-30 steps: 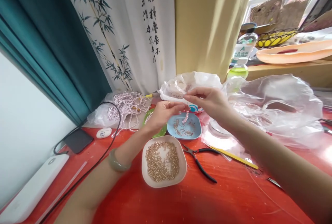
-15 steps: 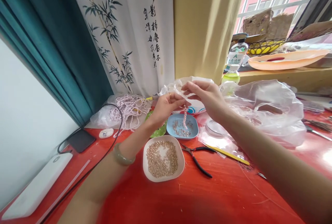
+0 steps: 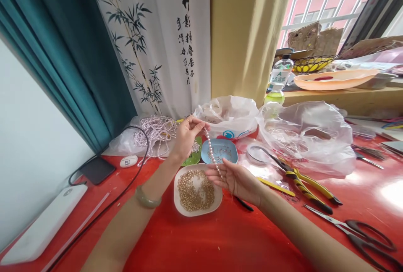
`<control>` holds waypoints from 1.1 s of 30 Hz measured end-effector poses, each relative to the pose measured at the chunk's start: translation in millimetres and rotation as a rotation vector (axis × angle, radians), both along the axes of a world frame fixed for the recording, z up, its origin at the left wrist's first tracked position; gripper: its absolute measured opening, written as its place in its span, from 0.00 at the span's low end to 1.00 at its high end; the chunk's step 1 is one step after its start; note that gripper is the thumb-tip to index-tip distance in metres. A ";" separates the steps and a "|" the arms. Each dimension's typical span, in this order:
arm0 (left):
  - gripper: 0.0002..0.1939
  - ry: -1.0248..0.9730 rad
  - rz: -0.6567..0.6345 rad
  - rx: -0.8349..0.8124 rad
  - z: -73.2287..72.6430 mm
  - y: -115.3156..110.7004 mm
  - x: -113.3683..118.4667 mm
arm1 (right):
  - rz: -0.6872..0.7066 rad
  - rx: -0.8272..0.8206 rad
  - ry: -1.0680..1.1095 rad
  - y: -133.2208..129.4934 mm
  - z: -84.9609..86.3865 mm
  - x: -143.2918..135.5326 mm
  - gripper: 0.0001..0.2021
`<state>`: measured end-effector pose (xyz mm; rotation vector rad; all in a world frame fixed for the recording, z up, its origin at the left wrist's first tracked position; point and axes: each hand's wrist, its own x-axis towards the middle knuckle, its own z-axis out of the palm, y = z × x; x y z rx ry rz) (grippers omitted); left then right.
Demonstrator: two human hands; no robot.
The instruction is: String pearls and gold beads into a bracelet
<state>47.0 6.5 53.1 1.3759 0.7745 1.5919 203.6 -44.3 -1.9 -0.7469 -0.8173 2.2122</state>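
The left hand (image 3: 186, 137) pinches the top of a short string of pink beads (image 3: 210, 148) between its thumb and fingers. The string hangs from that pinch and slants down to the right hand (image 3: 237, 179). That hand is turned up, with loose, spread fingers that squeeze nothing. The low end of the string seems to lie on them, but I can't tell if they touch a thread too.

A neat row of beads fills the string from one hand to the other, so I think a good bit is done. I see no knot or clasp, so I can't say if the ends are finished. Lots of gold beads (image 3: 192, 198) are left loose in a white bowl (image 3: 182, 210), just below the right fingertips. Past those fingertips, a blue dish (image 3: 231, 142) has tiny bits in it. Left of the left fingers is a tangle of pink strands (image 3: 154, 131). Right of the right fingers, yellow pliers (image 3: 296, 175) and scissors (image 3: 346, 226) lie untouched on the red surface (image 3: 189, 247).
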 end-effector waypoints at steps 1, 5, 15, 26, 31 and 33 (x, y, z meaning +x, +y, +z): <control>0.05 -0.016 0.011 0.000 -2.3 -0.9 -2.1 | 0.006 -0.010 -0.013 -3.0 -0.7 -1.8 0.16; 0.05 -0.064 0.056 -0.016 -6.9 -2.3 -9.3 | 0.021 -0.024 -0.059 -11.3 -2.7 -6.8 0.11; 0.05 -0.121 0.047 -0.067 -10.5 -4.6 -22.6 | -0.015 -0.020 -0.112 -17.2 -4.1 -11.8 0.11; 0.05 -0.178 -0.001 -0.075 -5.6 -12.5 -16.5 | 0.004 0.060 -0.174 -20.2 -4.3 -11.6 0.10; 0.06 -0.163 0.013 -0.085 -3.5 -15.6 -14.4 | -0.002 0.101 -0.194 -21.4 -4.8 -11.2 0.09; 0.06 -0.165 0.015 -0.084 -3.0 -16.0 -14.4 | 0.001 0.116 -0.194 -21.0 -5.6 -11.0 0.09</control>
